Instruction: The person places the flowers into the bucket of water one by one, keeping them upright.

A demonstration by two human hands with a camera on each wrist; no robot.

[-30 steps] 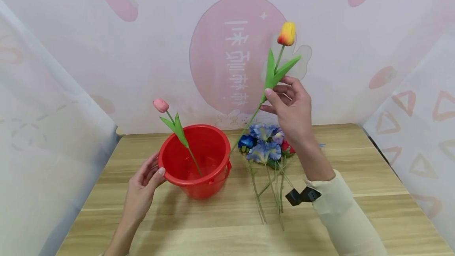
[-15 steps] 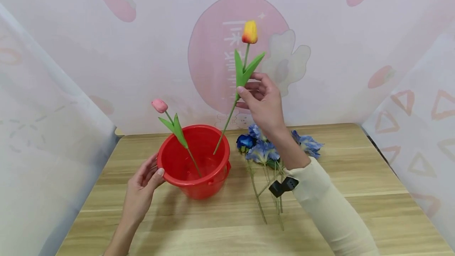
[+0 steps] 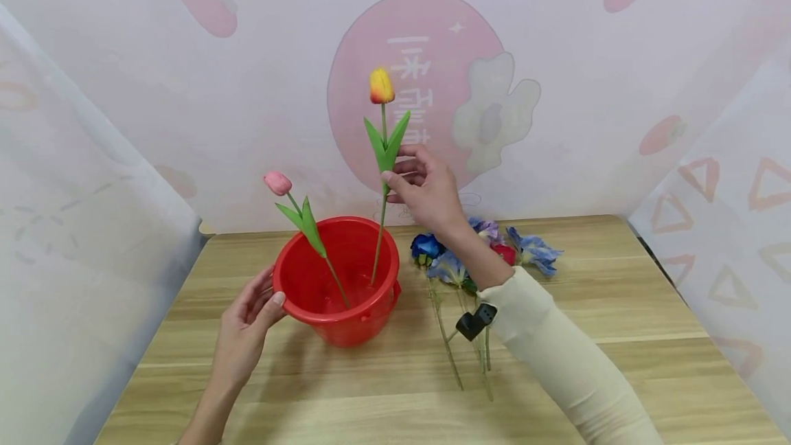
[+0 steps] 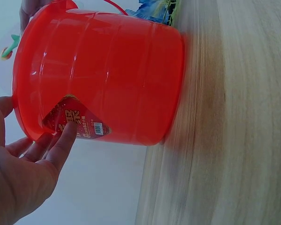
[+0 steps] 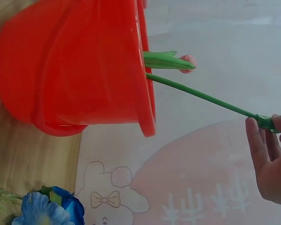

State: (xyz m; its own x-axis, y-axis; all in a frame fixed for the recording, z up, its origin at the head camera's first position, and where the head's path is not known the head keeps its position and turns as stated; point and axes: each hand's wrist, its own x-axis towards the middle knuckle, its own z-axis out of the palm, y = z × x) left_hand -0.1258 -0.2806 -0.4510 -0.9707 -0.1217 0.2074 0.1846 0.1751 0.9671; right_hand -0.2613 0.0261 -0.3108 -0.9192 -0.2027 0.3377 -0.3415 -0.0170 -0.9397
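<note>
My right hand point(image 3: 426, 191) pinches a yellow-and-red tulip point(image 3: 382, 86) at the base of its leaves, thumb in front. Its green stem point(image 5: 201, 95) runs down past the rim into the red bucket point(image 3: 352, 332). Inside the bucket a pink tulip point(image 3: 278, 183) leans to the left against the rim. My left hand point(image 3: 247, 328) holds the bucket's left rim, thumb at the top edge. In the left wrist view the fingers of that hand point(image 4: 33, 168) spread along the bucket's side, over a dark red label point(image 4: 77, 117).
Right of the bucket lies a pile of artificial flowers, with blue irises point(image 3: 536, 253), a blue rose point(image 3: 426, 246) and a red bloom point(image 3: 505, 253), stems toward me. The wooden table point(image 3: 618, 362) meets a printed backdrop point(image 3: 278, 53) behind.
My right hand has moved left with the yellow-and-red tulip, then lowered it so the stem went from outside the bucket to inside. The left hand stays on the rim.
</note>
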